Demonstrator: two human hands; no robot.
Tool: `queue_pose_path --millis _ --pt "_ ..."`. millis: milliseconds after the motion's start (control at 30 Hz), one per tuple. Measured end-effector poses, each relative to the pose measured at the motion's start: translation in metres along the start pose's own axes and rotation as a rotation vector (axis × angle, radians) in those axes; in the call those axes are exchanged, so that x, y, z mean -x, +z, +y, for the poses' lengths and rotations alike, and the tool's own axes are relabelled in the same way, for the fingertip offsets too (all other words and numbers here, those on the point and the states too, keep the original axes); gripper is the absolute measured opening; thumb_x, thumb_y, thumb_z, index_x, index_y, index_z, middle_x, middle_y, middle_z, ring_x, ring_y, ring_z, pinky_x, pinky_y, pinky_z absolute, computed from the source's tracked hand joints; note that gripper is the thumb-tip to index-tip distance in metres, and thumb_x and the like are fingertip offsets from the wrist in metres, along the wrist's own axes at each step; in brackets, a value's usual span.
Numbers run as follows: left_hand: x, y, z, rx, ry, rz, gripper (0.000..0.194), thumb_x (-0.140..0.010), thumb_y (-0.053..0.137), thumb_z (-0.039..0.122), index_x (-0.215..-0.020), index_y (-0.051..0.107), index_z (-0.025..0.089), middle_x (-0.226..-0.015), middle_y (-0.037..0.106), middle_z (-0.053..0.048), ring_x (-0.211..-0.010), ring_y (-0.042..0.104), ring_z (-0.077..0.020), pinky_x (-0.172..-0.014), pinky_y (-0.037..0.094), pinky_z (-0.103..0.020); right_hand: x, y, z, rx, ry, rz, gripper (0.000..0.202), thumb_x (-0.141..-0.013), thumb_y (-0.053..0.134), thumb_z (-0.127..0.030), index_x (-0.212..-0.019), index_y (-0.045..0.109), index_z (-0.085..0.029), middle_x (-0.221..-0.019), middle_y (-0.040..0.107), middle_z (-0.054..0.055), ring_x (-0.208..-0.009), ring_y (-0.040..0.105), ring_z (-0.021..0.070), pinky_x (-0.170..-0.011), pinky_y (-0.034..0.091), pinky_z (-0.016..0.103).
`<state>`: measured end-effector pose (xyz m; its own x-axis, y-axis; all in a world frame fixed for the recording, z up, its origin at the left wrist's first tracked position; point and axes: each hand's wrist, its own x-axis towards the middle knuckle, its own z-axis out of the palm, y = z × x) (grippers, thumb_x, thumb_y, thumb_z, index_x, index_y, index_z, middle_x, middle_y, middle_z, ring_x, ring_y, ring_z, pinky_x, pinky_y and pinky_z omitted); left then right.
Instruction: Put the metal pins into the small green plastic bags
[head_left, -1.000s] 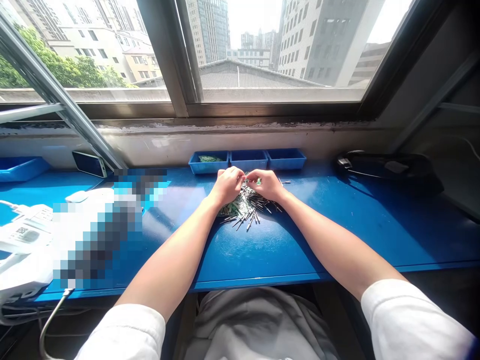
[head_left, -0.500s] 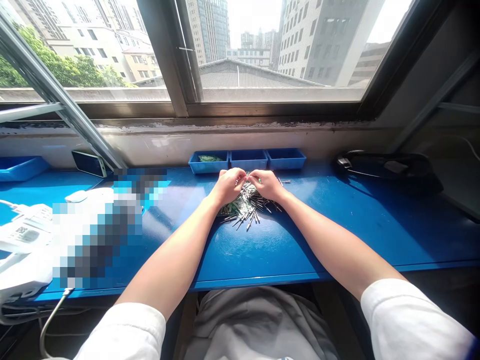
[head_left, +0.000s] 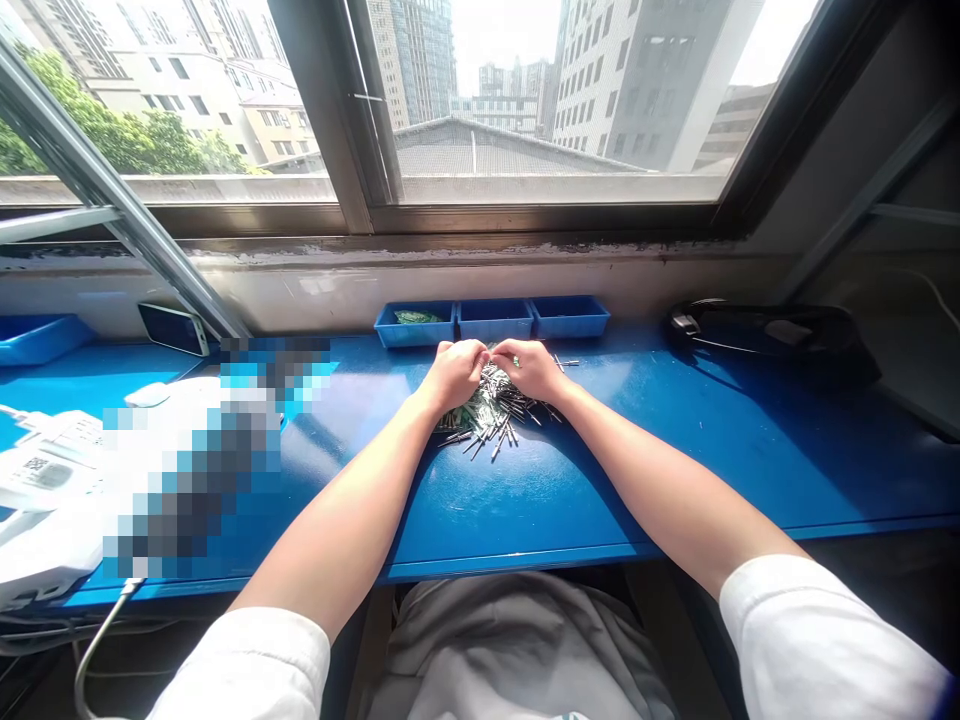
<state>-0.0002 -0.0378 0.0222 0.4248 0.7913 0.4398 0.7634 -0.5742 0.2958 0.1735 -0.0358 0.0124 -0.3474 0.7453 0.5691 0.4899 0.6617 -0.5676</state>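
Observation:
My left hand [head_left: 459,372] and my right hand [head_left: 534,370] meet fingertip to fingertip over a heap of thin, dark metal pins [head_left: 496,420]. Both are closed in a pinch; whatever sits between the fingertips is too small to make out. A speck of green shows among the fingers of my right hand. Greenish pieces [head_left: 469,415] lie mixed into the heap on its left side. Just behind my hands stand three blue bins: the left bin [head_left: 390,333] holds a green bundle, and the insides of the middle bin [head_left: 495,327] and right bin [head_left: 571,325] are shadowed.
The blue table [head_left: 480,520] runs along a window. On its left are a white device [head_left: 45,540] with cables, a phone [head_left: 172,330] leaning by a metal post, and another blue tray [head_left: 45,340]. A black case-like object [head_left: 772,335] lies at the right back.
My hands stay pinched together over the heap with only a tiny shift of the fingers. The whole view has drifted slightly.

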Motion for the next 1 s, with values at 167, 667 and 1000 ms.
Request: queue_pose_path --millis 167,667,1000 --pt "0.000 0.001 0.000 -0.015 -0.002 0.000 0.028 -0.095 0.033 0.030 -0.093 0.058 0.019 -0.097 0.069 -0.004 -0.095 0.061 -0.0202 -0.088 0.032 -0.037 0.001 0.001 -0.001 -0.025 0.014 -0.002 0.018 -0.084 0.054 -0.031 -0.088 0.066 -0.019 -0.080 0.069 0.002 -0.069 0.059 0.0138 -0.067 0.046 0.026" --pt "-0.002 -0.002 -0.008 -0.019 -0.077 0.081 0.023 -0.092 0.039 0.029 -0.099 0.059 0.021 -0.105 0.067 -0.005 -0.103 0.058 -0.0219 -0.091 0.036 -0.038 -0.006 -0.011 0.003 -0.268 0.209 0.094 0.013 -0.067 0.059 -0.023 -0.075 0.068 -0.018 -0.075 0.068 0.001 -0.071 0.059 0.0155 -0.070 0.049 0.029" --pt "0.001 -0.001 -0.040 -0.186 -0.421 0.166 0.028 -0.084 0.042 0.029 -0.102 0.062 0.020 -0.114 0.062 -0.013 -0.111 0.054 -0.0305 -0.092 0.042 -0.045 -0.005 -0.026 0.031 0.176 0.269 0.370 0.048 -0.065 0.054 -0.020 -0.112 0.067 -0.019 -0.107 0.069 0.007 -0.102 0.056 0.0258 -0.095 0.046 0.044"
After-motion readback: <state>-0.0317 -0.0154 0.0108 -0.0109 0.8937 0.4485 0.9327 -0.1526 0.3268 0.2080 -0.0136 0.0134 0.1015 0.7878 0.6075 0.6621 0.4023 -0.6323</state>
